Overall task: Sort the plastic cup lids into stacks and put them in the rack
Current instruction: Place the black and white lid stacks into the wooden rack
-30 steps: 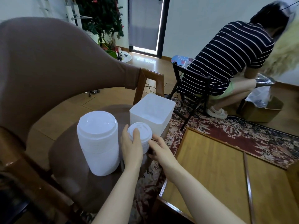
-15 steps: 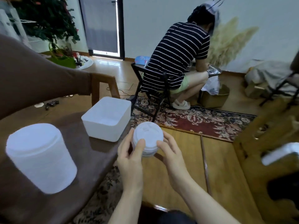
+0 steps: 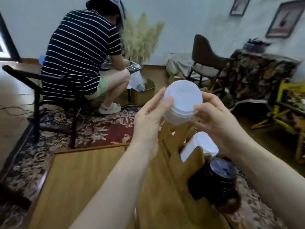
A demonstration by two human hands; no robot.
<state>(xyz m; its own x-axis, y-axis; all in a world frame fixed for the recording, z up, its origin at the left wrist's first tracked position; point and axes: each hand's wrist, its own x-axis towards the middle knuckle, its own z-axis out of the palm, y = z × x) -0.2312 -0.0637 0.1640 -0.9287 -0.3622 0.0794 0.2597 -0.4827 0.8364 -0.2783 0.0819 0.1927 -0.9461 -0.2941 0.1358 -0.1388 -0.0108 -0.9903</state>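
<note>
Step in hand: transfer of a sorted stack of white lids (image 3: 181,103) toward the wooden rack (image 3: 179,156); judged from the stack's position above the rack.
Left hand: the left hand (image 3: 148,119) gripped the stack from its left side, fingers curled to the wall and thumb laid against the top rim.
Right hand: the right hand (image 3: 219,123) gripped the stack from its right side, thumb on the rim flange, fingers wrapped behind.
Stack position: the stack was held in the air, tilted with its top face toward the camera, above and just beyond the near end of the rack.
Rack contents: a second white stack (image 3: 201,146) lay on its side in the rack; a stack of dark lids (image 3: 219,176) lay next to it, nearer the camera.
Rack location: the rack stood at the right edge of the wooden table (image 3: 92,182).
Free slot: it could not be told from this view which slot was open; the hands covered the far end.
Procedure: keep both grips low on the wall so that the lower lids stay nested; turn the stack sideways to match the stored stacks; lower it between the uprights before letting go.
Risk: loosely nested lids would probably slide apart if only the top rim were held.
Surroundings: a person in a striped shirt (image 3: 82,50) sat on a chair across the rug, well apart from the work.
</note>
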